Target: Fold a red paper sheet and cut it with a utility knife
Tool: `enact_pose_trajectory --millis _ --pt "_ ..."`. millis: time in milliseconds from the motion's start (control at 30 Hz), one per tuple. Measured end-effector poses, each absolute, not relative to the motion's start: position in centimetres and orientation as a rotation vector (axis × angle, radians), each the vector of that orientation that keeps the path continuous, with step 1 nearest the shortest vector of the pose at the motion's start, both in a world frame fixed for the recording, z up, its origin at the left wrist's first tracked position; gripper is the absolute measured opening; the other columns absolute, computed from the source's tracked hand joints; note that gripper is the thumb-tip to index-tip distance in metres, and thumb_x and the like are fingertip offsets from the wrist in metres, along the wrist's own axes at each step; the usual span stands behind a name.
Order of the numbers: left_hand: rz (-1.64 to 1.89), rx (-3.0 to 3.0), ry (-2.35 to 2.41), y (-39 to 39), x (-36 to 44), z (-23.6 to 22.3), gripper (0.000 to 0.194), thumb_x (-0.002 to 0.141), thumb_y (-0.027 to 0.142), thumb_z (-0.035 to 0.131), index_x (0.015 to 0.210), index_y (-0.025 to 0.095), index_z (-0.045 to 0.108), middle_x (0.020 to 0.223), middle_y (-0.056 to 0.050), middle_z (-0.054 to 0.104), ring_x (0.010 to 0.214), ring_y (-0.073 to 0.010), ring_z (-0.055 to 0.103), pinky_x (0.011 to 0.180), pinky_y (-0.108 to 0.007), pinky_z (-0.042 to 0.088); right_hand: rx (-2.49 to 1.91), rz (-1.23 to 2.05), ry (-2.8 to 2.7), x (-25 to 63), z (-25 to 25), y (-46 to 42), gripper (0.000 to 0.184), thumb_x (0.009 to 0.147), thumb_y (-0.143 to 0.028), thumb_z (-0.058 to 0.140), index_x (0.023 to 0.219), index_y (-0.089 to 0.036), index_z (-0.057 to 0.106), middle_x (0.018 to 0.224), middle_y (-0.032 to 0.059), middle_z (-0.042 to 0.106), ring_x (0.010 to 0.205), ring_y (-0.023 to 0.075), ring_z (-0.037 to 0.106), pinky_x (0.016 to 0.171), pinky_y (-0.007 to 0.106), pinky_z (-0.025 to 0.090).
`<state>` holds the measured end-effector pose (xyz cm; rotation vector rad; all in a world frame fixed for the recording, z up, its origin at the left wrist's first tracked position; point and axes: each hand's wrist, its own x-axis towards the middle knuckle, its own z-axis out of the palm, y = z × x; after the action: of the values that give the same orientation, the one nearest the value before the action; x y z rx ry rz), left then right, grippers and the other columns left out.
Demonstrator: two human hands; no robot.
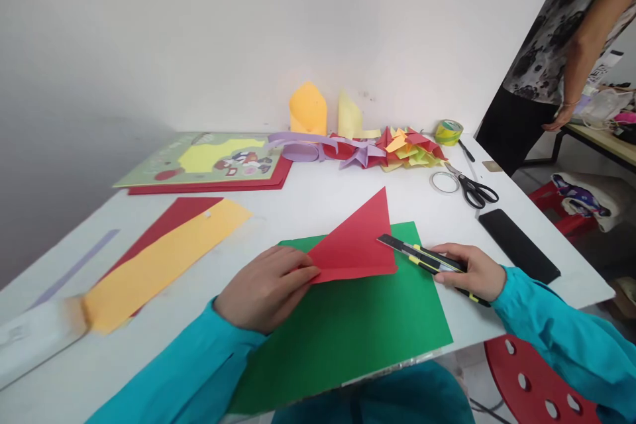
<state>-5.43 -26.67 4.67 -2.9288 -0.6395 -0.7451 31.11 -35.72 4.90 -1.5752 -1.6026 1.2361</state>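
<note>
Paper (360, 242), red and folded, sits mid-frame over a green sheet (358, 324), left hand (268, 286) pinching its corner, right hand (474, 271) gripping a cutter (416, 254); cutting seems under way, calling for a steady fold.

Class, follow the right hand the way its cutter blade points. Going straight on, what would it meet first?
Probably the red paper: in this view the tip of the cutter in the right hand already overlaps it, though whether they touch is unclear.
</note>
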Motion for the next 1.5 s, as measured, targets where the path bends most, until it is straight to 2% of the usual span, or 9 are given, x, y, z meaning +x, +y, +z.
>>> enact_pose_trajectory --millis 133,267,400,467,533,633,767,933,1500 --pt "-0.722 -2.937 -0.754 -25.7 -5.1 4.7 0.028 0.091 0.026 0.038 0.105 0.021 0.062 0.084 -0.008 0.065 0.075 -0.0183 0.059 0.068 -0.031 0.048 -1.588 0.968 -1.873 31.9 4.0 -35.7 0.059 0.063 -0.048 0.075 0.115 -0.021 0.063 0.094 0.0037 0.069 0.079 0.0187 0.063 0.07 0.03 0.051" --pt "-0.508 -2.882 -0.929 -24.5 -4.2 4.9 0.037 0.092 0.033 0.038 0.122 0.017 0.051 0.083 -0.008 0.065 0.074 -0.021 0.06 0.067 -0.032 0.049 -1.605 0.708 -2.141 32.0 4.4 -35.9 0.047 0.072 -0.037 0.07 0.117 -0.028 0.063 0.079 0.0012 0.059 0.065 0.0131 0.058 0.062 0.024 0.047" --pt "-0.456 -2.789 -1.018 -23.9 -3.1 4.5 0.044 0.091 0.035 0.039 0.128 0.011 0.045 0.103 -0.016 0.064 0.093 -0.0278 0.06 0.079 -0.041 0.048 -1.68 0.495 -2.276 31.9 4.6 -36.4 0.046 0.077 -0.031 0.062 0.123 -0.031 0.058 0.085 0.0018 0.051 0.059 0.01 0.051 0.056 0.024 0.044" --pt "-0.467 -2.793 -0.963 -23.9 -2.4 4.0 0.047 0.092 0.035 0.038 0.133 0.012 0.041 0.123 -0.017 0.056 0.114 -0.0306 0.052 0.093 -0.047 0.042 -1.691 0.41 -2.317 31.9 4.4 -36.5 0.046 0.079 -0.031 0.058 0.125 -0.029 0.056 0.088 0.0033 0.051 0.063 0.012 0.052 0.057 0.025 0.045" --pt "-0.448 -2.86 -0.827 -24.0 -1.7 3.4 0.05 0.093 0.038 0.036 0.139 0.019 0.034 0.14 -0.013 0.043 0.131 -0.0301 0.037 0.105 -0.049 0.031 -1.667 0.333 -2.348 31.9 4.2 -36.6 0.047 0.081 -0.032 0.055 0.127 -0.027 0.054 0.091 0.005 0.051 0.07 0.0145 0.053 0.061 0.027 0.046" --pt "-0.341 -2.997 -0.651 -24.0 -0.3 2.1 0.054 0.092 0.051 0.037 0.142 0.031 0.029 0.151 -0.006 0.028 0.139 -0.0295 0.021 0.11 -0.053 0.018 -1.619 0.275 -2.369 31.9 4.0 -36.7 0.047 0.084 -0.032 0.051 0.13 -0.025 0.051 0.096 0.0068 0.052 0.075 0.0161 0.054 0.064 0.028 0.048" --pt "-0.165 -3.084 -0.735 -23.7 1.2 0.9 0.053 0.092 0.056 0.034 0.142 0.037 0.028 0.152 -0.004 0.026 0.14 -0.0319 0.018 0.109 -0.06 0.009 -1.635 0.201 -2.402 31.8 3.9 -36.7 0.043 0.087 -0.041 0.051 0.127 -0.026 0.054 0.094 0.0067 0.053 0.074 0.0168 0.054 0.062 0.029 0.048" --pt "-0.095 -3.107 -0.826 -23.8 1.5 0.8 0.049 0.096 0.051 0.025 0.143 0.037 0.024 0.152 -0.002 0.023 0.141 -0.03 0.016 0.109 -0.057 0.009 -1.661 0.056 -2.443 31.6 3.8 -36.7 0.043 0.089 -0.044 0.046 0.127 -0.027 0.055 0.091 0.007 0.052 0.073 0.0166 0.053 0.059 0.028 0.045" --pt "-0.107 -3.106 -0.85 -24.0 1.6 0.9 0.053 0.094 0.058 0.019 0.143 0.037 0.025 0.153 -0.001 0.022 0.141 -0.0287 0.015 0.11 -0.054 0.006 -1.574 -0.084 -2.529 31.6 3.5 -36.9 0.045 0.093 -0.044 0.037 0.13 -0.023 0.052 0.088 0.0063 0.051 0.071 0.0148 0.052 0.058 0.026 0.043"
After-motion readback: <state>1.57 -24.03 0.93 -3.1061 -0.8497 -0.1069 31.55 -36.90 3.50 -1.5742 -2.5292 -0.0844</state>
